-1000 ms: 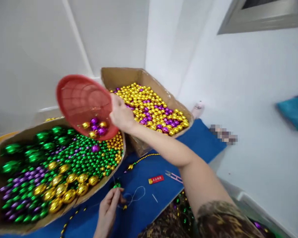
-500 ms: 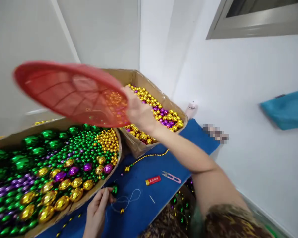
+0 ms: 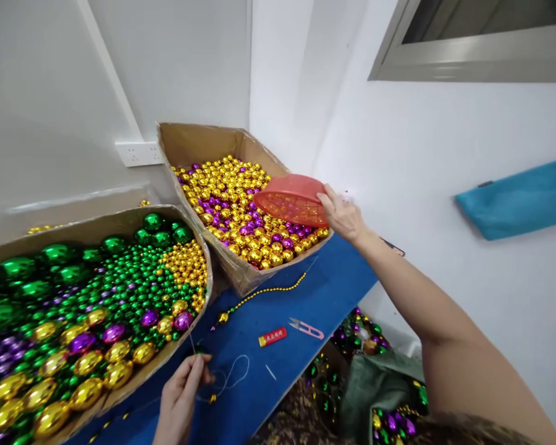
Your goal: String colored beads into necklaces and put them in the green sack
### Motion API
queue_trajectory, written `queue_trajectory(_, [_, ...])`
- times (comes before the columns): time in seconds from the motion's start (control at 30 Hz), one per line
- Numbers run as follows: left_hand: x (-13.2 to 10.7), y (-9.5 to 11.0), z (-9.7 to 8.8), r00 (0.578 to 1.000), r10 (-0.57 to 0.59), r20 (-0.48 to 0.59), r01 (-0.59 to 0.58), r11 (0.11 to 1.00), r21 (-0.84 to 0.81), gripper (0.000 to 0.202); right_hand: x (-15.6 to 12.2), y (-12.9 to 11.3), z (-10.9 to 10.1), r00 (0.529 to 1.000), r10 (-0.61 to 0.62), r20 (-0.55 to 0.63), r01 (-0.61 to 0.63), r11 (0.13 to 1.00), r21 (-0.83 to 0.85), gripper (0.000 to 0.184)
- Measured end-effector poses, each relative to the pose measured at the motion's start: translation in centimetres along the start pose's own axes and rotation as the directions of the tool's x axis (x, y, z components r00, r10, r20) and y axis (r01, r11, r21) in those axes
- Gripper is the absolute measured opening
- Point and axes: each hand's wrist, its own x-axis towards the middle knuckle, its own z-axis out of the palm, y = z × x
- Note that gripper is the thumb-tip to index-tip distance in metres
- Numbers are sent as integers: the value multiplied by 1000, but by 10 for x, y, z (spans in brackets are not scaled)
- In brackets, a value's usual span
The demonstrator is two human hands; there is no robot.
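My right hand (image 3: pixel 345 216) grips the rim of a red plastic mesh basket (image 3: pixel 294 201), tilted over the far cardboard box (image 3: pixel 248 281) of gold and purple beads (image 3: pixel 231 185). Low at the front, my left hand (image 3: pixel 183 386) is closed in a pinch on thin pale thread (image 3: pixel 234 374). A thin straight piece sticks up from its fingertips; whether it is a needle I cannot tell. Dark green shows behind the fingers, mostly hidden. A small gold bead (image 3: pixel 212 399) lies by the loose thread. The near box (image 3: pixel 152 364) holds green, gold and purple beads.
On the blue table (image 3: pixel 333 284) lie a gold bead string (image 3: pixel 269 290), a red lighter-like item (image 3: pixel 273 337), pink-handled thread snips (image 3: pixel 307 329) and a small white stick (image 3: pixel 270 372). Below the table's edge are more beads and a green sack (image 3: pixel 375 383). A teal object (image 3: pixel 514 204) is at right.
My right hand has swung the red basket rightward, from above the gap between the boxes to the right side of the far box. My left hand stays low, pinching; the green bead there is now mostly hidden.
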Motion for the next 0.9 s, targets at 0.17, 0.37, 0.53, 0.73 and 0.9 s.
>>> queue_trajectory(0.17, [-2,3,10,1000,-27,7,27,1000,8,52,-7,1,19,998,-53,37,50,996,73,50])
queue_trajectory(0.37, [-5,1,18,998,-51,22,51,999,17,53,-14,6,41,999,16,29,-19,994,111,54])
queue_trajectory(0.53, [-7,-2,25,993,-87,74,86,996,8,53,-14,10,48,997,74,35,-78,990,120,56])
queue_trajectory(0.73, [-8,-7,24,990,-92,107,88,995,43,51,-10,22,52,997,80,1,-80,989,121,60])
queue_trajectory(0.9, [-12,-8,23,991,-71,113,65,996,56,49,-8,49,54,996,49,-81,-31,977,209,60])
